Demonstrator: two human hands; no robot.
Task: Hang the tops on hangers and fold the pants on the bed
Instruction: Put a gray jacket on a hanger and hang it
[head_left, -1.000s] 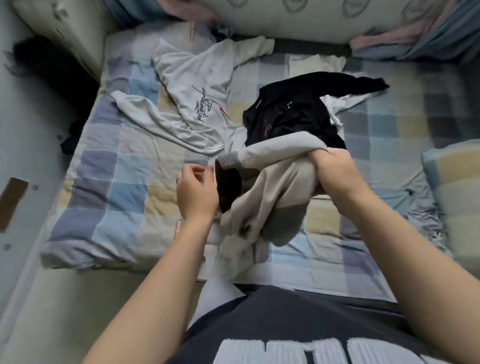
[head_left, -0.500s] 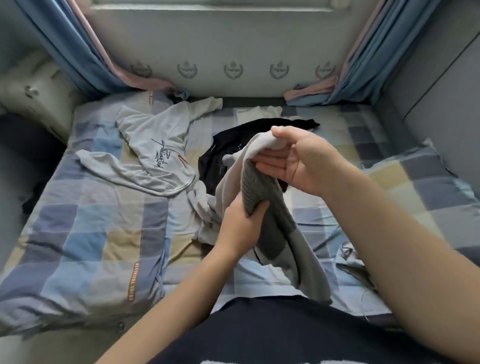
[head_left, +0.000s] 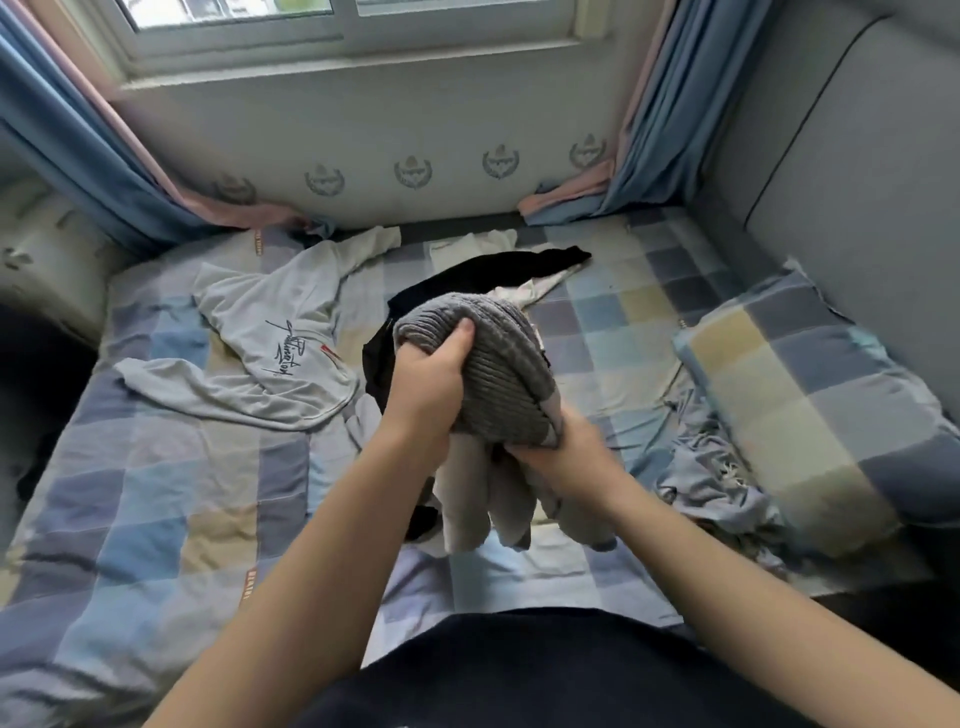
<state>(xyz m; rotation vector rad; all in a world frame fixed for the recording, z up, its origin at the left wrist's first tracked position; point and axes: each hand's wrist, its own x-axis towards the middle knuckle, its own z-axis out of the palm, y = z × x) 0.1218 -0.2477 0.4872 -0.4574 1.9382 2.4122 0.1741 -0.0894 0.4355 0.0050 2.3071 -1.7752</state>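
I hold a cream garment with a grey ribbed band above the checked bed. My left hand grips the ribbed band from the left, thumb on top. My right hand grips its lower right edge, and the cream cloth hangs down below both hands. Behind it a black garment lies on the bed, partly hidden. A light grey top with script print lies spread out at the left. No hanger is in view.
A checked pillow lies at the right beside a crumpled blue-grey cloth. Blue curtains hang at both sides of the window. A grey padded wall runs along the right edge of the bed.
The view tilted up to the window. My right hand dropped from above the garment to its lower right edge. My left hand rose to grip the ribbed band, now bunched between both hands.
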